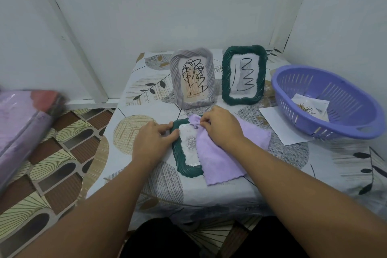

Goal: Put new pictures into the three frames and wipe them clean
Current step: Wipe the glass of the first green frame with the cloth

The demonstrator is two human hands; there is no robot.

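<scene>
We see flat green frame [179,163] mid-table, bare cloth-covered table [272,174] near front edge. Left hand [154,142] grips frame's left rim; right hand [222,126] pinches purple cloth [217,159] over glass.

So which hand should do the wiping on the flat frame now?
Right. The right hand already pinches the purple cloth, which lies over the flat green frame. The left hand grips the frame's left edge, well placed to steady it.
</scene>
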